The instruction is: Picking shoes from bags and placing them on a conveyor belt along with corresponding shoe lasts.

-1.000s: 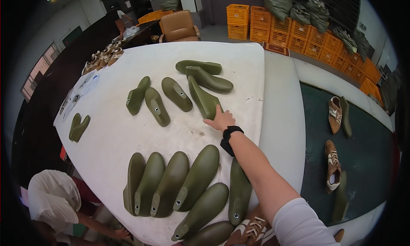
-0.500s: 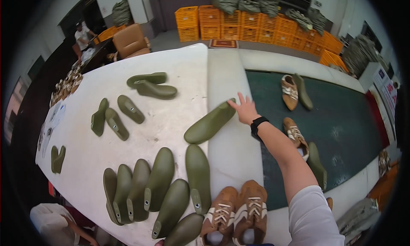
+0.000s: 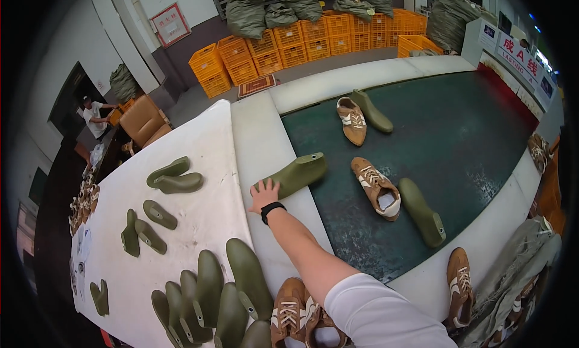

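My right hand (image 3: 264,194), with a black band on its wrist, rests its spread fingers against the left end of a green shoe last (image 3: 298,174). This last lies on its side across the pale strip and the edge of the dark green belt. Its holed end points to the far right. On the belt, a brown sneaker (image 3: 351,121) sits beside a green last (image 3: 372,111), and a nearer brown sneaker (image 3: 377,188) beside another green last (image 3: 421,212). My left hand is out of view.
Several green lasts (image 3: 209,281) stand in a near row on the white table (image 3: 205,221), beside brown sneakers (image 3: 288,315); smaller lasts (image 3: 160,214) lie farther left. One sneaker (image 3: 459,287) is at the near right. Orange crates (image 3: 289,55) line the back; a person (image 3: 95,117) works far left.
The last under my right hand has moved right, from the white table's edge onto the belt's edge. My hand has gone from its holed end to the other end. The view has swung right.
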### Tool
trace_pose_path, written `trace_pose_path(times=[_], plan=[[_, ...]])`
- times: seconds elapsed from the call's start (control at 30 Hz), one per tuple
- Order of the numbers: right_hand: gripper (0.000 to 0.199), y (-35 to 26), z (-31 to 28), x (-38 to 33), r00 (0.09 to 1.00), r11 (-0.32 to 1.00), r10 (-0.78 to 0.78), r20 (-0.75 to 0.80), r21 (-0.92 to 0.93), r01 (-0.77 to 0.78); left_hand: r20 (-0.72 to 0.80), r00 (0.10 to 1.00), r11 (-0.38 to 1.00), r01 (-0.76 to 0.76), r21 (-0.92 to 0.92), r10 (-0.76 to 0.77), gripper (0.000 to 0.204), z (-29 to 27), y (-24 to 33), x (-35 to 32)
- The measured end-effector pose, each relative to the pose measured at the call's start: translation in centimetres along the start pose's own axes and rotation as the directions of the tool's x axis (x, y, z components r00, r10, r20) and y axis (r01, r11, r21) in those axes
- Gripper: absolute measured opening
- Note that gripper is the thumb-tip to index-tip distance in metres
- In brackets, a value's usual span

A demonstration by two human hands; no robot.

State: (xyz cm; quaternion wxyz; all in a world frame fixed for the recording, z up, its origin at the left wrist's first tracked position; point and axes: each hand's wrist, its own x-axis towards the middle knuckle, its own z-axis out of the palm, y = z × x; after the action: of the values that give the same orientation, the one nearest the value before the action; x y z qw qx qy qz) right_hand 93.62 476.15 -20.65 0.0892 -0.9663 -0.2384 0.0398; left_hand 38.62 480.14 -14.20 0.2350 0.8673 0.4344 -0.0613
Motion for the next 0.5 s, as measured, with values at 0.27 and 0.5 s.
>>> trace_pose_path(times=[0.27,0.5], plan=[[0.068,4.4,0.9,-4.4,0.936,0.942,-0.336,-0.109,-0.056,0.332,-0.058,0.990,0.992,-0.130,0.005,0.130,0.056,-0.2,-1.1,0.8],[0.047,14.7,1.6,-6.7,0.901,0.751,-0.274,-0.335,0.511,0.418,-0.029,0.998,0.989,-0.048,0.139,0.053,0.055,-0.4,-0.3,0.3]])
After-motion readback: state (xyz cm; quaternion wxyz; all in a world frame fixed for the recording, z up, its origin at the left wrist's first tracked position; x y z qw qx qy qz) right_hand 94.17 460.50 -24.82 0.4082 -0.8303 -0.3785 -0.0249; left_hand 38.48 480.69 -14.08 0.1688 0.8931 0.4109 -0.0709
